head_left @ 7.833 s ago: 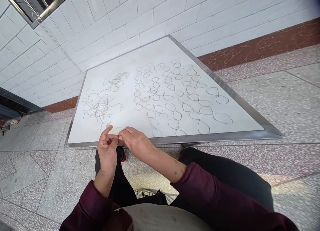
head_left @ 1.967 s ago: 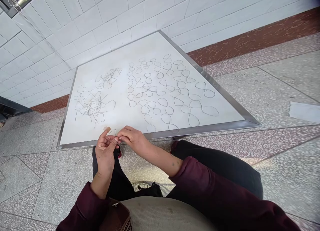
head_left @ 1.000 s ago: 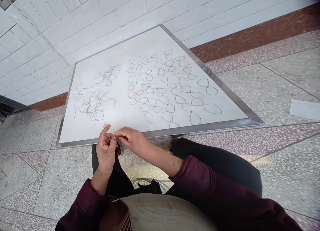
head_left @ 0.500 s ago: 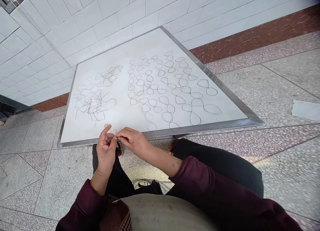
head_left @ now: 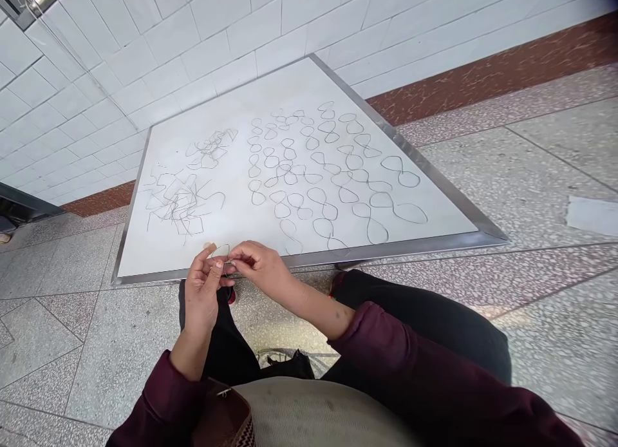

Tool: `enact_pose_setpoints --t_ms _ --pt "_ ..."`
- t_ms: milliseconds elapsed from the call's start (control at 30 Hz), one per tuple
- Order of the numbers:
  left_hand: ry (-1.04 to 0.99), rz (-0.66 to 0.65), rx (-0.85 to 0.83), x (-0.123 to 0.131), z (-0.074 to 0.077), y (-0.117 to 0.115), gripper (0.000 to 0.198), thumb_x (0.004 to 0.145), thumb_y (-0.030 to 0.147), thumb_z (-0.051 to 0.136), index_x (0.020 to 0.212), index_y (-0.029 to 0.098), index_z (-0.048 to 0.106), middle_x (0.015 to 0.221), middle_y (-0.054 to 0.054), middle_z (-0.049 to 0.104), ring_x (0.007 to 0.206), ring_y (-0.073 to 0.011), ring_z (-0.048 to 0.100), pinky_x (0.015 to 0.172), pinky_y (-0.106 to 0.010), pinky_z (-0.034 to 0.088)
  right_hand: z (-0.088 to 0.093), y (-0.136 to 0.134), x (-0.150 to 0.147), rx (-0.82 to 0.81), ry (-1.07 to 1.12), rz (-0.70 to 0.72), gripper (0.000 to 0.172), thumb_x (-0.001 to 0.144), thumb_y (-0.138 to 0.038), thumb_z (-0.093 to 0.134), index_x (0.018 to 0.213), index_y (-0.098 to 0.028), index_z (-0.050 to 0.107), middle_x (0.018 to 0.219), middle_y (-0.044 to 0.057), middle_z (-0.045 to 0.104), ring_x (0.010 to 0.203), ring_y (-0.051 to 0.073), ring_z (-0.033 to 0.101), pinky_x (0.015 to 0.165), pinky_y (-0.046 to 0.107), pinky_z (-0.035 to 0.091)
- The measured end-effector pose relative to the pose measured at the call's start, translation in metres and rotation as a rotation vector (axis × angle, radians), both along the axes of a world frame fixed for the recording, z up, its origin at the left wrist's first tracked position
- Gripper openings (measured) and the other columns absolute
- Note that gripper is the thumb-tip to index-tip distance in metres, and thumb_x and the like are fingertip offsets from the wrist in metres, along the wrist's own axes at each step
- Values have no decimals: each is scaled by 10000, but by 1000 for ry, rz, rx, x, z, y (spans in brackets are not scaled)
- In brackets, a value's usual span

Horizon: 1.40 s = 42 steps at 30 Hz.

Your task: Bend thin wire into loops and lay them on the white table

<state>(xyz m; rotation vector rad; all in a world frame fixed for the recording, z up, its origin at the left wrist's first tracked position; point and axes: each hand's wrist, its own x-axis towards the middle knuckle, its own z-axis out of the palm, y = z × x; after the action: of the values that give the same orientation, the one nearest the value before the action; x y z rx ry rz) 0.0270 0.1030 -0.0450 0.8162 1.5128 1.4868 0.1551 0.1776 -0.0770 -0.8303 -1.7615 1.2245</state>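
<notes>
A thin wire (head_left: 223, 247), curved into a loop, is pinched between my two hands above the board's near edge. My left hand (head_left: 205, 286) grips it between thumb and fingers. From the right, my right hand (head_left: 258, 265) pinches the same wire with its fingertips close to the left thumb. Beyond the hands, bent loose wires (head_left: 181, 205) lie in a tangled heap, with a smaller wire pile (head_left: 212, 147) farther back. Several figure-eight wire loops (head_left: 323, 202) are spread over the right half of the white board (head_left: 232, 215).
A metal rim (head_left: 415, 244) edges the board, which stands against a white tiled wall (head_left: 203, 41). Below is a speckled stone floor (head_left: 130, 350), with a pale sheet (head_left: 591, 215) at the right. My dark-trousered legs (head_left: 425, 324) are under the near edge.
The wire now shows as a larger, rounder loop above my fingers. My left fingers have curled in slightly, and my right hand has shifted a little to the right.
</notes>
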Motion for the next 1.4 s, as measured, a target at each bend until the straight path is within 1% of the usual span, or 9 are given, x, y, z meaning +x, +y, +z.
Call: enact_pose_setpoints --t_ms 167,367,533,700,867,1067,1200,1300,1400 --pt "52 30 -14 0 -3 -2 445 854 400 701 1242 201 615 1054 -93 716 848 -189 723 640 -268 589 0 0 -2 -69 11 -1 144 815 -80 591 807 -211 652 806 -5 667 737 134 599 672 258 453" --pt "90 127 -1 0 -5 -1 347 805 382 747 1086 186 689 1089 -85 722 788 -176 727 582 -248 570 -1 -2 -3 -210 70 35 96 822 -148 594 844 -212 661 849 7 693 766 146 669 711 276 514" --pt "138 219 -16 -1 -8 -1 292 766 351 779 998 176 744 1071 -82 748 771 -153 699 623 -255 564 -3 -2 -4 -283 93 52 83 816 -202 619 877 -217 675 864 8 716 786 154 689 740 291 534" --pt "38 175 -49 -2 -9 1 270 750 346 791 950 166 763 915 -62 764 751 -164 706 673 -290 573 -7 -2 -5 -253 82 54 156 822 -175 604 938 -224 696 876 16 721 807 163 686 755 309 541" --pt "-61 143 -67 -2 -8 2 256 727 318 809 926 162 773 848 -53 755 735 -159 699 675 -295 575 -6 -1 -5 -161 14 36 173 805 -110 591 882 -217 704 862 18 709 806 159 669 748 301 524" --pt "-60 126 -61 1 -8 2 256 721 319 815 927 168 789 870 -55 751 722 -143 681 661 -281 579 -4 0 -5 -234 20 72 141 798 -107 586 842 -210 672 838 7 716 786 154 669 728 288 525" --pt "-43 111 -67 2 -7 2 259 735 325 808 939 167 791 867 -54 748 710 -136 677 690 -288 575 -1 0 -4 -265 4 79 117 796 -125 589 831 -206 666 825 2 720 768 149 669 712 280 519" --pt "-46 91 -63 3 -6 2 274 737 321 809 961 166 786 907 -59 751 728 -140 685 758 -319 575 0 1 -3 -289 13 75 84 788 -147 597 814 -204 653 796 -5 712 723 139 659 683 269 514" --pt "-62 63 -31 2 -4 0 386 713 290 831 1080 196 755 932 -42 744 802 -146 696 851 -343 561 0 3 -2 -323 38 66 52 781 -179 599 807 -202 636 771 -6 699 686 140 646 657 271 511"
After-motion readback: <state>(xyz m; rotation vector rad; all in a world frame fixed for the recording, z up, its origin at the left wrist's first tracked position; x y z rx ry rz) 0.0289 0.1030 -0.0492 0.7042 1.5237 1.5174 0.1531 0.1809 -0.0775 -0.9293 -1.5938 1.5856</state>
